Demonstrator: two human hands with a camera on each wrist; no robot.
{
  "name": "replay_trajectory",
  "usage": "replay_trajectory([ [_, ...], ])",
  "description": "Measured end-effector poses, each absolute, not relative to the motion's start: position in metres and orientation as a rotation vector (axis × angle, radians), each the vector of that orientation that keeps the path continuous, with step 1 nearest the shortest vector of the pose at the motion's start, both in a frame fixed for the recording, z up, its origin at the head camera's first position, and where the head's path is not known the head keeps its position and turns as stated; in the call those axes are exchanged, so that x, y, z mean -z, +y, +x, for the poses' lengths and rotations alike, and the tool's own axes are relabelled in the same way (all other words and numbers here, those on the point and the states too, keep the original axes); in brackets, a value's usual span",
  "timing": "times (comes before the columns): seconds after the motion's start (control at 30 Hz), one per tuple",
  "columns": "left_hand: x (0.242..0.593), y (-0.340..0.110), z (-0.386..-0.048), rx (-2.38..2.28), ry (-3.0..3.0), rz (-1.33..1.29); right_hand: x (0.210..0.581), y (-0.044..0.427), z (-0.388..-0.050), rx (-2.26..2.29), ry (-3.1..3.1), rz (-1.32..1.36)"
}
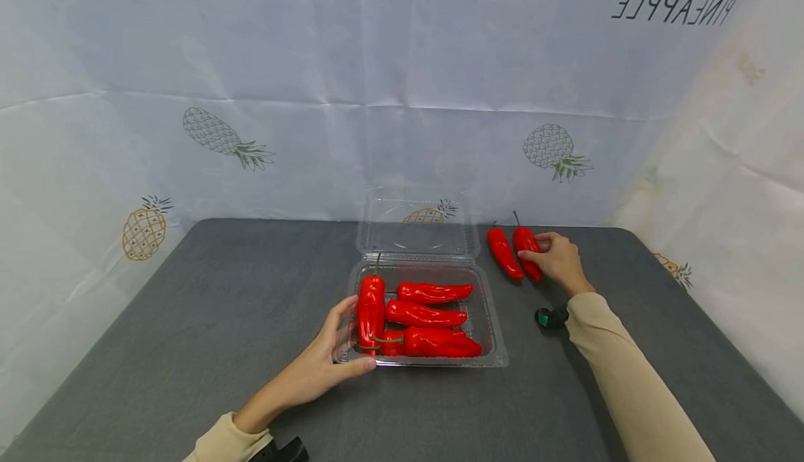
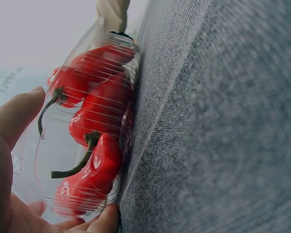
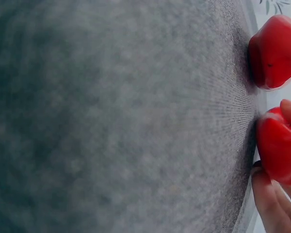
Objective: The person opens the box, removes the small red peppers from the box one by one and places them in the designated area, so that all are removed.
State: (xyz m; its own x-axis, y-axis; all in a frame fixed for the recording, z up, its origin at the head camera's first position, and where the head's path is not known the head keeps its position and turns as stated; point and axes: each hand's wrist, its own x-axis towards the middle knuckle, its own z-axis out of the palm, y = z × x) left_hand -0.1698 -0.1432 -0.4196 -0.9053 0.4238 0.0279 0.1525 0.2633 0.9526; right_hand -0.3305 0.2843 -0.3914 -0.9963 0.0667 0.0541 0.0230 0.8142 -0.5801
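Observation:
A clear plastic box [image 1: 496,350] holds several red peppers, one upright at its left [image 1: 370,312] and others lying across. My left hand [image 1: 320,364] grips the box's near left corner, thumb along the front wall and fingers at the side; the left wrist view shows the thumb and fingertips around the clear wall [image 2: 48,160]. Right of the box, my right hand [image 1: 559,259] pinches a red pepper [image 1: 525,240] between thumb and fingers. That pepper [image 3: 281,150] rests on the table in the right wrist view, beside another pepper [image 1: 502,252] that no hand touches.
The clear lid [image 1: 417,228] stands raised behind the box, hinged at its back edge. A grey table [image 1: 251,294] extends around everything. Behind it hangs a white cloth [image 1: 414,50] printed with pineapples. A dark wrist strap [image 1: 553,317] shows at my right wrist.

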Motion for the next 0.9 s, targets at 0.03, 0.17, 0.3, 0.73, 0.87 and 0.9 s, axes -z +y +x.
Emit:
replay_trajectory([
  [0.03, 0.4196, -0.1432, -0.1698, -1.694, 2.300, 0.534, 0.3916, 0.2844, -0.3305, -0.932, -2.924, -0.075],
  [0.17, 0.4197, -0.1432, -0.1697, -1.692, 2.304, 0.526, 0.3928, 0.2857, -0.3306, -0.935, -2.929, -0.088],
  [0.3, 0.4196, -0.1431, -0.1696, -1.691, 2.307, 0.527, 0.3933, 0.2887, -0.3308, -0.963, -2.942, -0.108],
  [0.73, 0.4184, -0.1425, -0.1692, -1.687, 2.298, 0.517, 0.3929, 0.2874, -0.3299, -1.009, -2.942, -0.170],
  [0.87, 0.4179, -0.1424, -0.1691, -1.682, 2.299, 0.509, 0.3922, 0.2865, -0.3290, -1.017, -2.943, -0.186],
  [0.9, 0.4178, -0.1424, -0.1690, -1.681, 2.301, 0.510, 0.3920, 0.2866, -0.3287, -1.019, -2.943, -0.187],
])
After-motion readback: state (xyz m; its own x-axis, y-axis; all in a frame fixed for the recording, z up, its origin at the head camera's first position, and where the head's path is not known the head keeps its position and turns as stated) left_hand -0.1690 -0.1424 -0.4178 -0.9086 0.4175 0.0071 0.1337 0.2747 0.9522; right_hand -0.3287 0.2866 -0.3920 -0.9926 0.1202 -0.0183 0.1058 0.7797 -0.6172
